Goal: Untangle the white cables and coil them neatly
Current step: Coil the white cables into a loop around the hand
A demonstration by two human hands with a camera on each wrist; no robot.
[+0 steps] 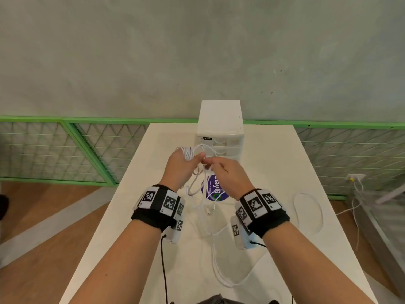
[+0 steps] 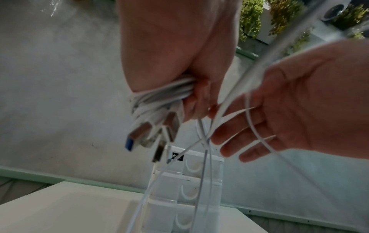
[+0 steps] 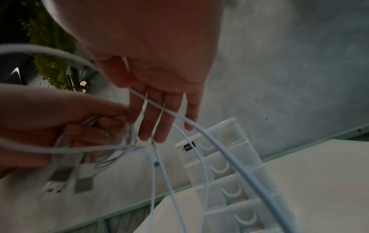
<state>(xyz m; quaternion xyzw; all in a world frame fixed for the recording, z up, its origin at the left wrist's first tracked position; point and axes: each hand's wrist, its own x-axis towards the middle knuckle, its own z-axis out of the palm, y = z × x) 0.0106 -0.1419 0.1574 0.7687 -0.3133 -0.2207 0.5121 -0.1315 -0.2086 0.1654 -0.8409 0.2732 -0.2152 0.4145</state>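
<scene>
While the left hand [image 1: 178, 164] grips a bundle [image 2: 159, 97] of coiled cables with plugs [image 2: 151, 134] hanging below, likely to anchor finished loops, the right hand [image 1: 228, 174] sits just right of it, fingers [image 3: 159, 126] nearly straight, a loose cable [image 3: 219, 141] draped across them, probably feeding slack; no firm grip shows. More cable [image 1: 219, 266] trails down from the bundle onto the white table [image 1: 285, 161]. Behind the bundle stands a drawer box [image 1: 220, 121]; below it, a purple sticker [image 1: 211, 189]. Green fence [image 1: 87, 150], grey wall [image 1: 197, 51], wood floor [image 1: 43, 216].
</scene>
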